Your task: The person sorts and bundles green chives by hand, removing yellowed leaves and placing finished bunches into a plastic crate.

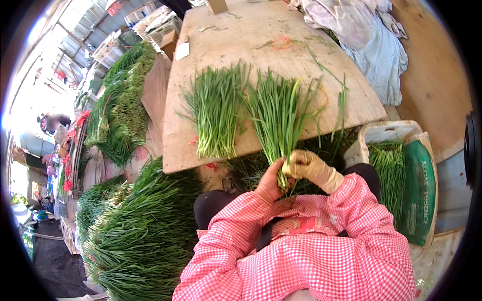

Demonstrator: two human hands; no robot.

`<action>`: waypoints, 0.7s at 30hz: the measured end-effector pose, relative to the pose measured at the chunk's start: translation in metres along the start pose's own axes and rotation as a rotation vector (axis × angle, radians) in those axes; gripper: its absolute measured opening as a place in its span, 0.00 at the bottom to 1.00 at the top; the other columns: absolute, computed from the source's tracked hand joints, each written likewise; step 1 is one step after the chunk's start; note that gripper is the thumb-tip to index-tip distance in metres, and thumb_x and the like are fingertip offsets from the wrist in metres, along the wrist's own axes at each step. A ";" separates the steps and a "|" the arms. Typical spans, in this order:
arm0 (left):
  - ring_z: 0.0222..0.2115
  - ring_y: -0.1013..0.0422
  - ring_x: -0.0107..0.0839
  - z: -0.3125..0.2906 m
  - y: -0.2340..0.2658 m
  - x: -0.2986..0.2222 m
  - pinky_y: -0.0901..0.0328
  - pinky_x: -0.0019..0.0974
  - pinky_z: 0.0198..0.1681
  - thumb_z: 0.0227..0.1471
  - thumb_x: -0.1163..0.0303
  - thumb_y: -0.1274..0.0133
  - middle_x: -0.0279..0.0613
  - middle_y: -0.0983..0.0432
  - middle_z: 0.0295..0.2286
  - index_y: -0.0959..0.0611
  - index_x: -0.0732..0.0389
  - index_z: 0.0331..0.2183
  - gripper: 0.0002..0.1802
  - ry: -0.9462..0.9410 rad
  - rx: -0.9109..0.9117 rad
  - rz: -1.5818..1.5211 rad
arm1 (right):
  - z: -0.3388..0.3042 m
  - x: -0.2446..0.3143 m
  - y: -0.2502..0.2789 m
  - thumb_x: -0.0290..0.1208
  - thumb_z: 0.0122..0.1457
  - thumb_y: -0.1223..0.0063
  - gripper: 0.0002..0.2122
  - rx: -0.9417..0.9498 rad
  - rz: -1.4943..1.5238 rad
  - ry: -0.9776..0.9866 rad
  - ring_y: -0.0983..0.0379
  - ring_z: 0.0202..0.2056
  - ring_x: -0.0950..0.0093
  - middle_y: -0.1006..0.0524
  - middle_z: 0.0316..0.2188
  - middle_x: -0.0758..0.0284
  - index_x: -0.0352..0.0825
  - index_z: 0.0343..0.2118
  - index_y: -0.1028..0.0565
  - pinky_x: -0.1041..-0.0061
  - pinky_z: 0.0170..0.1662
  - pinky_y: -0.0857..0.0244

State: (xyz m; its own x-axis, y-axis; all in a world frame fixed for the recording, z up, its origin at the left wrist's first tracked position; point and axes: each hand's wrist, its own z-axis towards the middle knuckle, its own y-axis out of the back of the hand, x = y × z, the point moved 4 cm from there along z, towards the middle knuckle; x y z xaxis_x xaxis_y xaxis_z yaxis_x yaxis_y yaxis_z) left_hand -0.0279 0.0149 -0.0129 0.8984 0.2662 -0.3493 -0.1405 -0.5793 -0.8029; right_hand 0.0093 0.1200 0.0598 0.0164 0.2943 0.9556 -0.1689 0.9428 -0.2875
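A bunch of garlic chives (277,118) slants up from my lap over the table's near edge, its leaf tips pointing away from me. My bare left hand (271,183) is wrapped round the pale stem ends from the left. On my right hand (307,165) is a cream glove; its fingers are pinched together at the right side of the same stems. Exactly what lies between those fingertips is hidden. Another bunch of chives (218,113) lies flat on the wooden table (241,35), left of the one I hold.
A big heap of chives (145,241) stands at my left, with more greens (123,95) piled behind it. To my right is a white crate (389,129) with chives inside and a green sack at its side. Cloths (361,40) lie at the back right, near orange ties (281,42).
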 end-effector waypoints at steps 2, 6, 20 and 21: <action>0.24 0.30 0.31 -0.006 -0.010 -0.001 0.31 0.37 0.27 0.51 0.58 0.51 0.39 0.27 0.27 0.26 0.59 0.32 0.13 0.013 0.000 -0.060 | -0.008 0.000 -0.018 0.33 0.55 0.48 0.10 0.128 0.243 -0.075 0.42 0.18 0.84 0.30 0.20 0.69 0.35 0.22 0.33 0.83 0.22 0.45; 0.19 0.31 0.27 -0.010 -0.012 -0.008 0.35 0.30 0.19 0.47 0.66 0.47 0.38 0.29 0.20 0.27 0.59 0.30 0.09 0.040 -0.154 -0.048 | -0.027 0.021 -0.060 0.32 0.55 0.50 0.11 0.682 0.097 -0.269 0.35 0.26 0.78 0.27 0.26 0.63 0.31 0.23 0.33 0.77 0.31 0.39; 0.18 0.33 0.27 -0.007 -0.012 -0.021 0.36 0.30 0.19 0.45 0.70 0.47 0.37 0.29 0.20 0.25 0.61 0.28 0.07 -0.205 -0.219 0.297 | -0.008 -0.041 0.050 0.46 0.56 0.59 0.19 -0.109 0.303 -0.577 0.32 0.22 0.74 0.32 0.16 0.64 0.32 0.24 0.30 0.75 0.29 0.36; 0.18 0.32 0.28 -0.010 -0.013 -0.021 0.36 0.31 0.19 0.45 0.70 0.48 0.38 0.28 0.22 0.25 0.61 0.30 0.07 -0.199 -0.252 0.285 | -0.009 -0.030 0.038 0.49 0.56 0.60 0.21 -0.090 -0.229 -0.481 0.31 0.23 0.71 0.31 0.17 0.63 0.31 0.25 0.30 0.74 0.29 0.37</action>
State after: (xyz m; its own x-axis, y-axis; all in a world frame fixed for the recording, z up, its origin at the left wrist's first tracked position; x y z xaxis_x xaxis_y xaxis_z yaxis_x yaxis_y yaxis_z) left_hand -0.0405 0.0088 0.0096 0.7371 0.1973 -0.6463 -0.2432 -0.8149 -0.5262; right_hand 0.0109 0.1481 0.0202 -0.4135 -0.0058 0.9105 -0.1286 0.9903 -0.0521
